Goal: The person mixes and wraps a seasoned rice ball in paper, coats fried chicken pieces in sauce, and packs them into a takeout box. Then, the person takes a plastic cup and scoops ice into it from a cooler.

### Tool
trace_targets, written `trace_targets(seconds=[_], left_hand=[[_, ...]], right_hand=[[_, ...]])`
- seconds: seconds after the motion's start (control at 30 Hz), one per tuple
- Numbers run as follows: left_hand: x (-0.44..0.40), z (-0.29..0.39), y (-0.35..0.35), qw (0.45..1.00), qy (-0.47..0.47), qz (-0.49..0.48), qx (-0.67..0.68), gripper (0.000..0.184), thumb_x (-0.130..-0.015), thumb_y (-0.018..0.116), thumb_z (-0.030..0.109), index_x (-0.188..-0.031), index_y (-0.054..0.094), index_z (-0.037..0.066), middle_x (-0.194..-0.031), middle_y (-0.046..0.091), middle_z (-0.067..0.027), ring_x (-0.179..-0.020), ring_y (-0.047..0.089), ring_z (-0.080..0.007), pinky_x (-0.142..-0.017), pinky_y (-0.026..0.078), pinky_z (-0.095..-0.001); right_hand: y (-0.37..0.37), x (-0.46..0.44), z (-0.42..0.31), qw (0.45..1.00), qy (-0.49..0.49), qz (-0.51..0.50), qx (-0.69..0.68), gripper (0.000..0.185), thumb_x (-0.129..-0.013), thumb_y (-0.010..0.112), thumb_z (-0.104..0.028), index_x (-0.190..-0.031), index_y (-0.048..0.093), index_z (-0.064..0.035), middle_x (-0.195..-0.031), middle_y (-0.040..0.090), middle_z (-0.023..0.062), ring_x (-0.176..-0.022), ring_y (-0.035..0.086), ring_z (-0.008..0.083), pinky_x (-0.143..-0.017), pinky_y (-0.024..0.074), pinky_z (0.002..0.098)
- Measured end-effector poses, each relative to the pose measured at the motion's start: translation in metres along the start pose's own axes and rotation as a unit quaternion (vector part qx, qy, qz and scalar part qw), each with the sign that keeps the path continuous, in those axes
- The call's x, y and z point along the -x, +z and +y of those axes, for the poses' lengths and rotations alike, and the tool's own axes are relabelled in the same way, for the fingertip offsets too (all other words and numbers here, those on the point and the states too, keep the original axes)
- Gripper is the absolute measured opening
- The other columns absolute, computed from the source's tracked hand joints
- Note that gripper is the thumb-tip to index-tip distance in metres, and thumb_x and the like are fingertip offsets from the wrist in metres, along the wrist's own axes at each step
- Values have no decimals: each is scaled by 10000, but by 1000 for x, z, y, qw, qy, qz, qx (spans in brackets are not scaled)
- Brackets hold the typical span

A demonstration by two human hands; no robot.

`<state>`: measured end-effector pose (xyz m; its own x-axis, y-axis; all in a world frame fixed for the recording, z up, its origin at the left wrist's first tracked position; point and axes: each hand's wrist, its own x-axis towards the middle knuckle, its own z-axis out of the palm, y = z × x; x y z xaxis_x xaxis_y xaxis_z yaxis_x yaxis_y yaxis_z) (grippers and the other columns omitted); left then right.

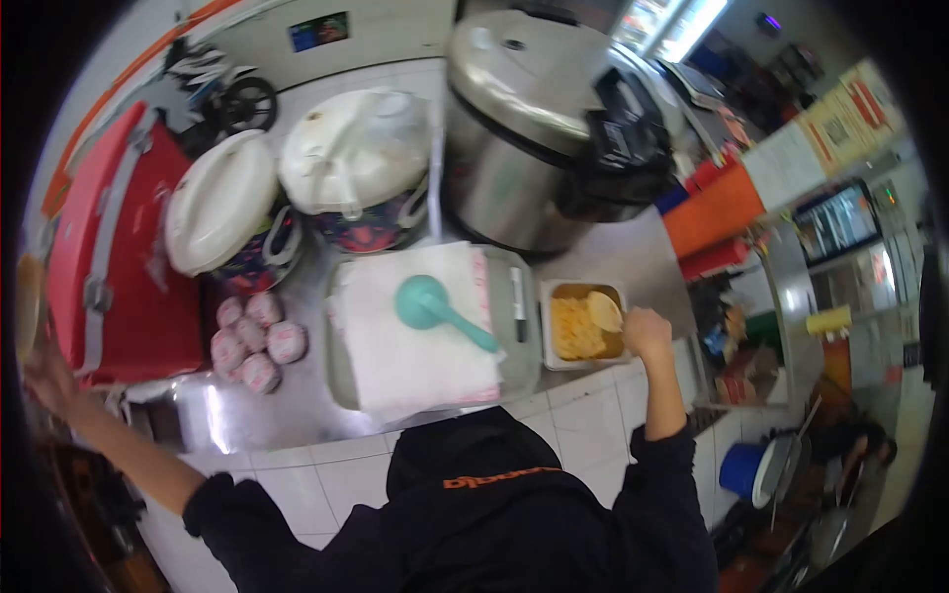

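Note:
My right hand (648, 332) is closed around the handle of a cream-coloured scoop (605, 311). The scoop's bowl rests in a metal food pan (582, 289) on top of yellow chopped pieces (576, 328). Stretched far out at the dim left edge, my left hand (49, 383) is beside the lower end of a tan rounded object (30, 306); its fingers are too blurred to read. Between my arms, a teal rice ladle (423, 302) lies face down on white wrapping paper (395, 371), stacked on a grey tray (524, 376). A dark marker (520, 321) lies by the paper.
Several round wrapped bundles (259, 341) sit on the steel counter (326, 423) at left. Behind stand a red cooler box (119, 267), two white-lidded patterned containers (222, 203) (356, 148), and a large steel rice warmer (524, 128). Another person (855, 450) is far right.

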<state>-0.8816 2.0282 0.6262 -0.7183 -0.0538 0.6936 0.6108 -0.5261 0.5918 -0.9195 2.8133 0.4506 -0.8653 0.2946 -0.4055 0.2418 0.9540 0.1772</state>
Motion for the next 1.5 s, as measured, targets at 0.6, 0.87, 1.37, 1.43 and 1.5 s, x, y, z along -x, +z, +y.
trace_targets(seconds=[0.6,0.87,1.37,1.43,1.5], left_hand=[[247,-469,385,566,-503,341,557,581,-817,412,510,-1185,483,66,-1222,472,-133,-1098,445,-364,-965,317,-544],[262,-506,422,536,-549,350,538,606,-801,419,570,-1168,508,96,-1271,431,-190,-1142,432,-343,-942,374,-510],[289,-541,432,467,-577,424,518,527,-860,487,340,-1255,366,12,-1044,526,-197,-977,545,-304,-846,483,-394],[290,-544,433,468,-561,405,550,530,-854,503,318,-1258,356,6,-1034,527,-193,-965,547,-299,-853,479,-391],[292,-542,432,464,-549,388,576,536,-848,519,295,-1260,347,0,-1024,527,-189,-952,549,-295,-860,475,-388]], right_hand=[[36,-25,16,986,-134,85,47,197,-752,496,-164,-730,676,-87,-729,655,123,-689,649,257,-578,491,375],[16,-52,44,980,-168,8,109,190,-762,497,-136,-772,683,-95,-747,661,110,-718,652,233,-602,496,347],[18,-41,42,957,-268,43,105,143,-722,533,-123,-681,662,-77,-653,639,103,-626,645,225,-531,497,325],[8,-45,43,946,-302,39,109,143,-725,533,-124,-685,662,-77,-656,639,107,-632,646,225,-537,498,324],[-8,-52,46,968,-238,37,69,149,-731,529,-132,-692,660,-73,-659,636,115,-651,647,223,-541,498,328]])
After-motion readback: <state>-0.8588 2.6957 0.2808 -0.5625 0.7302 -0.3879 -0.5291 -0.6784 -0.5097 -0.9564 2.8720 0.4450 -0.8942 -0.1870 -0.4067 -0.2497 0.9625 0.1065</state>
